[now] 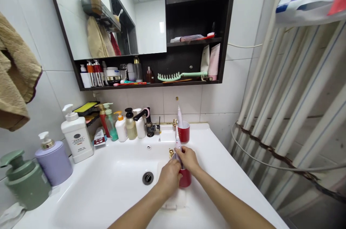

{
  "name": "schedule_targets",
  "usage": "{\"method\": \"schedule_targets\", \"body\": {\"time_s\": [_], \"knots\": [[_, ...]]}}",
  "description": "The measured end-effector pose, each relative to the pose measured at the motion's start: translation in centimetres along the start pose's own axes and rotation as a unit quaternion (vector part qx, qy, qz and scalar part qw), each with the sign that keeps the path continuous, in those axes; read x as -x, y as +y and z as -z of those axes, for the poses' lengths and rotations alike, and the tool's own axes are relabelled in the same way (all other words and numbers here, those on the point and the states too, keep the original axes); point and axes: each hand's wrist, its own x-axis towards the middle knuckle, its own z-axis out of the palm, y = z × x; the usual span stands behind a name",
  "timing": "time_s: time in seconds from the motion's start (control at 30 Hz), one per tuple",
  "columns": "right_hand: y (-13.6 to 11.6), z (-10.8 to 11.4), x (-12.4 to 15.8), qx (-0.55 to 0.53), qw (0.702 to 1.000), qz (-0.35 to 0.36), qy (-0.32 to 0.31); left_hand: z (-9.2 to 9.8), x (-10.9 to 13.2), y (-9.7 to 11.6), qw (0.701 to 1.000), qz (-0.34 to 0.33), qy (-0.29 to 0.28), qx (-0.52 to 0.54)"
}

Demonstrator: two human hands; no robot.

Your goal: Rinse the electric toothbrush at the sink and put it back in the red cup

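My right hand [190, 158] pinches a pale pink electric toothbrush [178, 144] that stands upright over a red cup [185, 178]. My left hand [169, 175] is closed at the left side of this cup, its fingers against the wall near the rim. The toothbrush's lower end is partly hidden behind my fingers. A gold ornament [171, 153] shows just beyond my left hand. Behind, a second red cup [184, 133] with a white inside holds another pale pink device with a pointed tip [180, 115].
The white sink basin [108, 178] with its drain [147, 178] lies left of my hands. A black faucet [148, 122] and several pump bottles [121, 128] line the back edge. Above hangs a dark mirror cabinet [229, 23]; white radiator pipes [292, 95] stand at right.
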Motion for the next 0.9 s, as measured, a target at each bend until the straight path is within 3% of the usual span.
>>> {"method": "schedule_targets", "body": {"time_s": [0.13,0.23,0.33,0.57,0.67,0.8,0.9], "knots": [[0.1,4.7,-0.6,0.028,0.999,0.003,0.034,-2.0,-1.8,2.6,0.997,-0.075,-0.033,-0.009],[0.4,8.0,-2.4,0.060,0.995,-0.010,0.073,-3.8,-4.6,4.3,0.992,-0.120,-0.043,-0.011],[1.2,9.9,-4.9,0.093,0.989,-0.030,0.108,-5.3,-7.8,5.0,0.990,-0.134,-0.045,-0.006],[3.6,10.6,-10.5,0.148,0.981,-0.074,0.100,-7.5,-13.8,3.7,0.992,-0.121,-0.031,-0.003],[4.3,10.4,-12.4,0.156,0.980,-0.089,0.081,-7.8,-15.4,3.2,0.988,-0.133,-0.035,-0.066],[4.8,10.0,-13.9,0.146,0.984,-0.083,0.064,-6.2,-16.2,2.6,0.965,-0.158,0.045,-0.203],[4.7,10.0,-14.0,0.133,0.985,-0.073,0.077,-3.9,-16.0,1.9,0.936,-0.096,0.093,-0.327]]}}
